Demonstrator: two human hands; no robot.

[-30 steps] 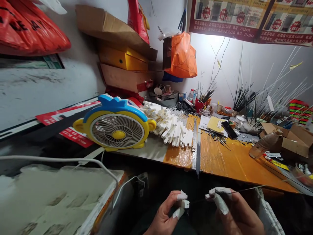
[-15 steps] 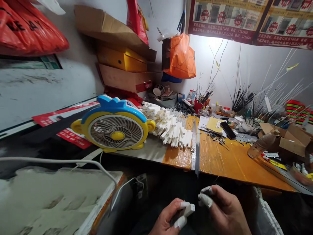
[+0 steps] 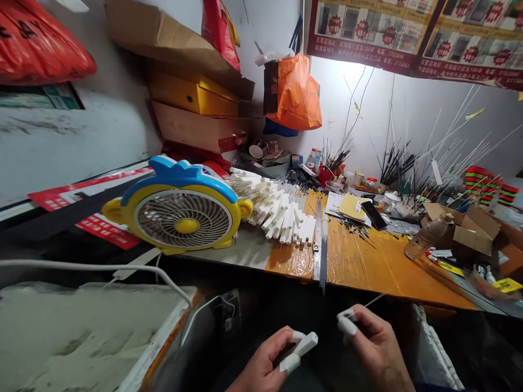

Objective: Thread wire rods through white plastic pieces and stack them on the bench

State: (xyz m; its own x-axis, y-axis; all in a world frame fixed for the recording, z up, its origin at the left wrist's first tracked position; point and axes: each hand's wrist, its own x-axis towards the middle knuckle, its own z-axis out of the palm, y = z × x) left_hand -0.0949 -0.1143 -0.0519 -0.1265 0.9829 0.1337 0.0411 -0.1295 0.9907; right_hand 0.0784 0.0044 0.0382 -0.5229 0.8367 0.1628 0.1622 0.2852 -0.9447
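Observation:
Low in the head view, my left hand (image 3: 272, 362) grips a short white square stick (image 3: 306, 344) between thumb and fingers, its end pointing up and right. To its right, apart from it, my right hand (image 3: 373, 340) pinches a thin pale rod (image 3: 375, 299) that slants up to the right. White wrappings cover the fingertips of both hands. Beyond them, a pile of similar white sticks (image 3: 288, 218) with thin wires lies on the table (image 3: 359, 267). A metal ruler (image 3: 317, 239) and a bundle of thin grey rods (image 3: 324, 256) lie beside the pile.
A blue and yellow fan (image 3: 186, 218) stands left of the pile. Rightwards are a phone (image 3: 373, 215), a plastic bottle (image 3: 427, 237) and an open cardboard box (image 3: 476, 228). A white cable (image 3: 122, 267) crosses at left. A foam box edge (image 3: 435, 348) is right of my hands.
The view has shifted slightly. My hands are farther apart, and the white stick now shows more of its length. The rod in my right hand appears lighter and more visible.

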